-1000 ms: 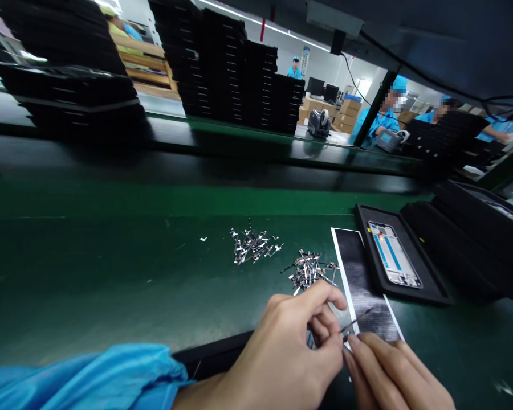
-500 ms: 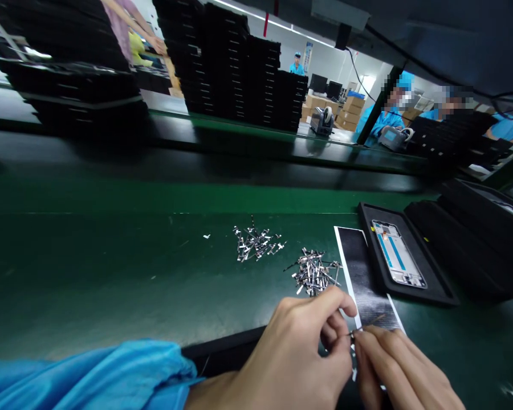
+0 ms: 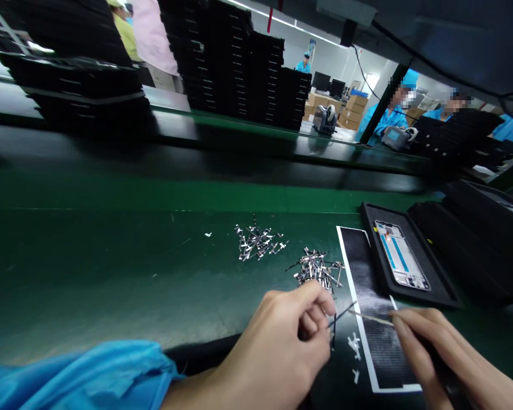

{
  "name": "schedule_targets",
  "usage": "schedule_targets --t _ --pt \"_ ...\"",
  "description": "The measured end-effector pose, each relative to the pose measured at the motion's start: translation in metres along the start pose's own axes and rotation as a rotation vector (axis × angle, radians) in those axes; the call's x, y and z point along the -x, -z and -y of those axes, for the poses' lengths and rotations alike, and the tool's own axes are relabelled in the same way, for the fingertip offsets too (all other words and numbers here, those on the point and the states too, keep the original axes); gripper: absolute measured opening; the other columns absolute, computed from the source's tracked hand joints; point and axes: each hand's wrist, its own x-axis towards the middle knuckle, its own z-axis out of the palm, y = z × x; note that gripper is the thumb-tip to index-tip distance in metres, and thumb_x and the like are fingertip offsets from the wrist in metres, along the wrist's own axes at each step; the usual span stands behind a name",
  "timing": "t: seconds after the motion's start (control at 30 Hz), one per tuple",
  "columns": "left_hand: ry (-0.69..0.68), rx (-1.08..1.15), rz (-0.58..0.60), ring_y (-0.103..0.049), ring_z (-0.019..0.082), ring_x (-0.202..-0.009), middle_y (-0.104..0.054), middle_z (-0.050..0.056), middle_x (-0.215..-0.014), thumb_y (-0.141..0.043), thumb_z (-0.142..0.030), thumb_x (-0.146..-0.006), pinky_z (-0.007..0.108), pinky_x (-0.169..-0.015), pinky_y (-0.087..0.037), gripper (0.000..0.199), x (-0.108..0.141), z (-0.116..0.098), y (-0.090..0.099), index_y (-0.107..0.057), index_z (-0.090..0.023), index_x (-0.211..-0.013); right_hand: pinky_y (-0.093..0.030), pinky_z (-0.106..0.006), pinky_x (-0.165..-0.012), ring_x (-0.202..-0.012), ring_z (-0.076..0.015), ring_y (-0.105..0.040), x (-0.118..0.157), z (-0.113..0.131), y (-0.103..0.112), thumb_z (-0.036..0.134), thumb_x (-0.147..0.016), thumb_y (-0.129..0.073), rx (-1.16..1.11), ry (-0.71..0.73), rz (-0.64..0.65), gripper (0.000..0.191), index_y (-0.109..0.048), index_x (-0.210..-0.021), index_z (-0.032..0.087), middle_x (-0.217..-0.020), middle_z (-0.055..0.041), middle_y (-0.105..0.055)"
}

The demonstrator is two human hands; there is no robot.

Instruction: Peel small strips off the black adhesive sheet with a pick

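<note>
My left hand (image 3: 282, 341) pinched a thin dark metal strip (image 3: 340, 315) between thumb and forefinger, just left of the black adhesive sheet (image 3: 371, 285). My right hand (image 3: 436, 353) was closed on a pair of tweezers (image 3: 370, 318), tips lying over the sheet's near half. Two piles of small metal parts (image 3: 318, 270) lay left of the sheet. A black tray (image 3: 436, 293) holding a phone frame (image 3: 402, 262) sat just right of it.

Left hand (image 3: 282, 347) curled, fingertips pinched — right hand (image 3: 440, 353) low, fingers extended, pinching
</note>
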Motion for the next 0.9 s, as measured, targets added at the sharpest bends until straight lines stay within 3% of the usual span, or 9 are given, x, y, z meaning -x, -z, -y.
schedule_targets --t 0.13,0.2,0.3,0.43,0.5,0.6,0.7,0.8,0.9 --pt "0.110 0.136 0.018 -0.043 0.008 -0.054 -0.047 -0.004 -0.059 -0.050 -0.011 -0.061 0.019 -0.052 -0.035 0.008 -0.001 -0.007 0.005 -0.051 -0.015 -0.069 -0.042 -0.021 -0.060 -0.064 -0.0108 -0.054 -0.007 -0.010 -0.025 0.006 -0.083 -0.043 -0.010 0.224 0.124 0.014 -0.053 -0.088 0.014 -0.077 -0.0043 -0.057" --pt "0.124 0.153 0.019 -0.043 0.008 -0.053 -0.046 -0.005 -0.057 -0.050 -0.011 -0.061 0.019 -0.052 -0.034 0.008 -0.002 -0.009 0.005 -0.050 -0.014 -0.068 -0.038 -0.025 -0.049 -0.052 -0.0130 -0.046 -0.009 -0.011 -0.043 0.003 -0.081 -0.035 0.000 0.268 0.162 0.023 -0.050 -0.071 0.017 -0.063 -0.0027 -0.051" --pt "0.122 0.163 0.011 -0.042 0.007 -0.051 -0.045 -0.006 -0.055 -0.047 -0.010 -0.059 0.019 -0.050 -0.034 0.009 -0.001 -0.006 0.004 -0.050 -0.014 -0.067 -0.039 -0.026 -0.045 -0.049 -0.0145 -0.045 -0.008 -0.008 -0.060 -0.002 -0.074 -0.031 -0.014 0.293 0.226 0.030 -0.047 -0.060 0.019 -0.058 -0.0031 -0.049" --pt "0.093 0.150 0.022 -0.046 0.009 -0.051 -0.050 -0.004 -0.056 -0.042 -0.012 -0.058 0.020 -0.049 -0.037 0.012 0.000 -0.003 0.004 -0.050 -0.015 -0.068 -0.049 -0.024 -0.057 -0.072 -0.0164 -0.062 -0.009 -0.003 -0.045 -0.005 -0.071 -0.028 -0.069 0.259 0.236 0.037 -0.056 -0.086 0.013 -0.079 -0.0080 -0.062" --pt "0.077 0.123 0.025 -0.046 0.009 -0.051 -0.050 -0.004 -0.056 -0.045 -0.011 -0.061 0.019 -0.050 -0.038 0.010 0.001 -0.003 0.005 -0.051 -0.015 -0.068 -0.050 -0.019 -0.063 -0.080 -0.0136 -0.064 -0.013 0.001 -0.028 0.000 -0.079 -0.034 -0.184 0.199 0.224 0.032 -0.054 -0.099 0.015 -0.088 -0.0062 -0.064" --pt "0.025 0.051 0.038 -0.046 0.008 -0.052 -0.051 -0.004 -0.057 -0.047 -0.007 -0.063 0.017 -0.050 -0.039 0.010 0.004 -0.006 0.003 -0.052 -0.014 -0.067 -0.048 -0.014 -0.058 -0.069 -0.0105 -0.064 -0.020 0.011 -0.007 0.014 -0.083 -0.053 -0.535 -0.042 0.393 0.010 -0.059 -0.089 0.020 -0.072 0.0021 -0.062" --pt "-0.109 -0.053 0.028 -0.048 0.007 -0.052 -0.051 -0.004 -0.057 -0.047 -0.005 -0.066 0.014 -0.050 -0.039 0.012 0.009 -0.008 -0.002 -0.054 -0.014 -0.067 -0.047 -0.016 -0.052 -0.059 -0.0106 -0.060 -0.018 0.018 -0.001 0.022 -0.083 -0.056 -0.727 -0.227 0.550 0.009 -0.064 -0.081 0.021 -0.067 0.0020 -0.062" --pt "-0.250 -0.190 -0.013 -0.050 0.006 -0.052 -0.052 -0.005 -0.058 -0.046 -0.003 -0.068 0.011 -0.052 -0.039 0.015 0.016 -0.008 -0.006 -0.055 -0.015 -0.071 -0.043 -0.017 -0.047 -0.050 -0.0087 -0.054 -0.009 0.021 -0.003 0.024 -0.078 -0.060 -0.834 -0.388 0.469 0.009 -0.066 -0.072 0.023 -0.062 0.0025 -0.063" --pt "-0.340 -0.297 -0.024 -0.052 0.006 -0.053 -0.055 -0.005 -0.061 -0.045 -0.003 -0.071 0.011 -0.053 -0.040 0.017 0.021 -0.007 -0.009 -0.055 -0.016 -0.074 -0.043 -0.020 -0.050 -0.054 -0.0106 -0.055 0.000 0.023 -0.004 0.029 -0.076 -0.062 -0.884 -0.530 0.403 0.012 -0.067 -0.067 0.022 -0.060 0.0005 -0.061"
